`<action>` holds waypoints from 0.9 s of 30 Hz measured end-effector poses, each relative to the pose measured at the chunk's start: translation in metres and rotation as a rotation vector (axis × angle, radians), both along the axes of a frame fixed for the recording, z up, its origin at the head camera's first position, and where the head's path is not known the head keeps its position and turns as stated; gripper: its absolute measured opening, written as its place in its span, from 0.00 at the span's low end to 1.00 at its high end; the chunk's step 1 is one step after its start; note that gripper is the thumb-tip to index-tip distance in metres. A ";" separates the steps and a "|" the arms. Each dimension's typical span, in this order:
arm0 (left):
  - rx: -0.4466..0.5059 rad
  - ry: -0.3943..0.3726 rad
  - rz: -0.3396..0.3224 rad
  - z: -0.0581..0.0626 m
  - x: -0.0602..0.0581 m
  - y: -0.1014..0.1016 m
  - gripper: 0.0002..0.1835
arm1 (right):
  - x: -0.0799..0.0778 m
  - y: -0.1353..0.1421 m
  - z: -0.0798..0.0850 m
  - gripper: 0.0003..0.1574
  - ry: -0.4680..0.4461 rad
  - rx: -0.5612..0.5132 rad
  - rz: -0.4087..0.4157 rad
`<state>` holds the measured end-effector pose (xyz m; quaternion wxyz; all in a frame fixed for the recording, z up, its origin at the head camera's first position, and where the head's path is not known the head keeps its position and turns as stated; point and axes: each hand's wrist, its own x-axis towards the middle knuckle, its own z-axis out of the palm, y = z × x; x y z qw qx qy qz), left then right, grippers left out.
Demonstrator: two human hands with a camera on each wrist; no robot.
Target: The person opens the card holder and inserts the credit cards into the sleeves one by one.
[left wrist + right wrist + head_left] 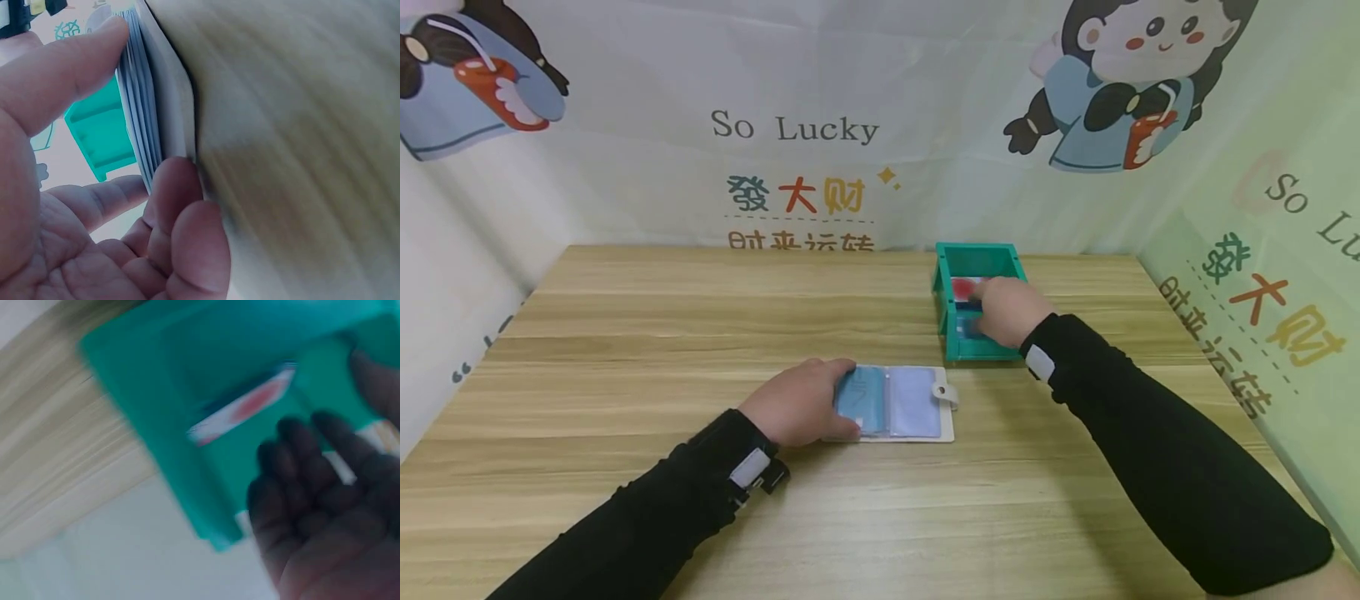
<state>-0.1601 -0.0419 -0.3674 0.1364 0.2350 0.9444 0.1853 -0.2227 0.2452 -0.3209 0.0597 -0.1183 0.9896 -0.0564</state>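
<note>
A small card holder (913, 404) lies opened out on the table, showing a blue pocket on the left, a pale lilac one on the right and a snap strap at its right edge. My left hand (801, 404) grips its left end, thumb and fingers at opposite edges; the left wrist view shows its stacked sleeves (140, 94) edge-on between them. Over the green bin (981, 257) is my right hand (1013, 310), fingers loosely bent and nothing between them in the right wrist view. Beside those fingers, a white card with a red patch (250, 406) leans inside the bin.
The wooden table (662, 333) carries the bin at the back right, behind the card holder. A printed white cloth (647, 100) hangs along the back and both sides of the table. Something dark blue (968, 325) shows in the bin's near part.
</note>
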 end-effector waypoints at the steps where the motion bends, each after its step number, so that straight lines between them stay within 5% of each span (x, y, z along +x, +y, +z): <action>1: 0.002 -0.002 0.001 0.000 0.000 0.000 0.48 | -0.003 0.000 -0.003 0.21 -0.005 0.029 0.025; 10: -0.001 -0.004 0.002 -0.002 0.000 0.000 0.48 | -0.022 0.001 -0.022 0.09 -0.025 0.173 0.064; 20: -0.011 0.009 -0.007 -0.001 -0.001 0.001 0.48 | -0.027 -0.001 -0.022 0.08 -0.040 0.187 0.091; 27: -0.015 0.010 -0.003 -0.002 -0.001 0.000 0.48 | -0.027 -0.004 -0.023 0.08 -0.002 0.148 0.032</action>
